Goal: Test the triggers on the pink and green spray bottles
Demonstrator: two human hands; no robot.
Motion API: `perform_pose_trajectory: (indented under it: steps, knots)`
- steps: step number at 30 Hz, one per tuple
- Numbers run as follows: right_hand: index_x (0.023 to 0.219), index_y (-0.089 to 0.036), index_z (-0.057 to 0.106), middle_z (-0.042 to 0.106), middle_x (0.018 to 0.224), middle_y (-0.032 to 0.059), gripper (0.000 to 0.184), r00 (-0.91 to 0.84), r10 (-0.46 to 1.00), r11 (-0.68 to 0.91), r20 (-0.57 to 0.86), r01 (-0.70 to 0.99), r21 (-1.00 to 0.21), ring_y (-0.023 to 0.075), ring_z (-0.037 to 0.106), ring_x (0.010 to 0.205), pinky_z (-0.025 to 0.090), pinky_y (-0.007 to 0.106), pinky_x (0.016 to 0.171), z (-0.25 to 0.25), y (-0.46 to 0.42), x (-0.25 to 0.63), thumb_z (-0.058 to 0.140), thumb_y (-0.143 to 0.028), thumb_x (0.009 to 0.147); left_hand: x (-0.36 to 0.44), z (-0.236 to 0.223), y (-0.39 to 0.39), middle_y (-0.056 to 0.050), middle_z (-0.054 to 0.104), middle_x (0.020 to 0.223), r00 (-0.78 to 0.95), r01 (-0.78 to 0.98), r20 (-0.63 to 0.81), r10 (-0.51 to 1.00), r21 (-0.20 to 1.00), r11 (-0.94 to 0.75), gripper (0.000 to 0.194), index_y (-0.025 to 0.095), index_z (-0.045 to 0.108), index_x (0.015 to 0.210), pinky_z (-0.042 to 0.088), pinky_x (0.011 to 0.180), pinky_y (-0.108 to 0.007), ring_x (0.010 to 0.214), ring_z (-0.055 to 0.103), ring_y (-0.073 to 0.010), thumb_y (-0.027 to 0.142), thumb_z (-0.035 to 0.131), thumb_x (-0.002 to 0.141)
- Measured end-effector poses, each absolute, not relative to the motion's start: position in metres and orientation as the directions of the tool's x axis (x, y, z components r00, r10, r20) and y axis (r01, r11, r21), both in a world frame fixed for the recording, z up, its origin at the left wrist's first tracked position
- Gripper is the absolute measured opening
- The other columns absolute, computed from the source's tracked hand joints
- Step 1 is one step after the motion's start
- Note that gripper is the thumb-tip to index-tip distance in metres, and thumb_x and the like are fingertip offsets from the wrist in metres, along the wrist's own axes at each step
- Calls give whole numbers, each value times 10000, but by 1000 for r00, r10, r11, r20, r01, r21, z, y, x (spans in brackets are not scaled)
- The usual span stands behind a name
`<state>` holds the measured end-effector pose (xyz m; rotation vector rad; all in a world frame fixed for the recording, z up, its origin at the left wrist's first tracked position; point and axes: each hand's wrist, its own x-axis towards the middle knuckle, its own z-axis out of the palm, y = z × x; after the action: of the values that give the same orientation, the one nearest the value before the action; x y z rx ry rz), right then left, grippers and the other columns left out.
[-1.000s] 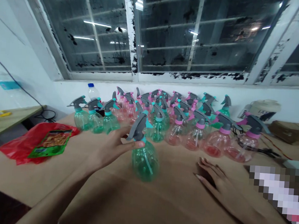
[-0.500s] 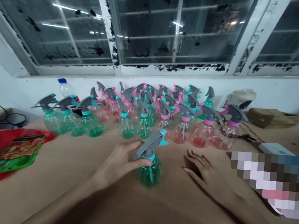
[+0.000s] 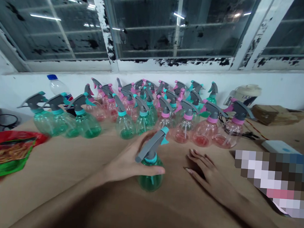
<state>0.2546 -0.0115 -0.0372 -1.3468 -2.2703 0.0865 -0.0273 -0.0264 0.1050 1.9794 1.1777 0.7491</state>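
Note:
A green spray bottle [image 3: 150, 179] with a grey and teal trigger head stands upright in front of me. My left hand [image 3: 131, 159] grips it around the neck and upper body, thumb across the front, the other fingers mostly hidden behind. To its right, my right hand [image 3: 202, 169] rests on the table with fingers stretched out, holding nothing. Just beyond both hands, spray bottles form rows: green ones [image 3: 88, 126] at the left, another green one [image 3: 126, 126] near the middle, and pink ones [image 3: 203, 135] toward the right.
A red bag with a green snack packet [image 3: 9, 155] lies at the left. Behind stands a blue-capped bottle [image 3: 58, 85]. At the right are a white tub [image 3: 248, 95], a cardboard piece [image 3: 275, 115], a white box [image 3: 281, 147], cables and a pixelated patch.
The left thumb has slid further right across the front of the green spray bottle, and the hand wraps it more fully. My right hand stays put. The view has shifted slightly.

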Motion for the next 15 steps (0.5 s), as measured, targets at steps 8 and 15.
perform_pose_trajectory:
  steps: [8, 15]
  knots:
    - [1321, -188, 448, 499, 1364, 104, 492, -401, 845, 508, 353, 807, -300, 243, 402, 1293, 281, 495, 1090, -35, -12, 255, 435, -435, 896, -11, 100, -15, 72, 399, 595, 439, 484, 190, 878, 773, -409, 273, 214, 522, 981, 335, 466, -226, 478, 373, -92, 321, 593, 740]
    - [1332, -175, 436, 501, 1361, 110, 509, -403, 852, 499, 334, 816, -290, 247, 402, 1293, 280, 507, 1089, -33, -13, 254, 429, -442, 899, -6, 102, -12, 45, 419, 587, 381, 504, 272, 884, 740, -445, 251, 254, 503, 892, 376, 510, -278, 512, 395, -142, 264, 458, 645]
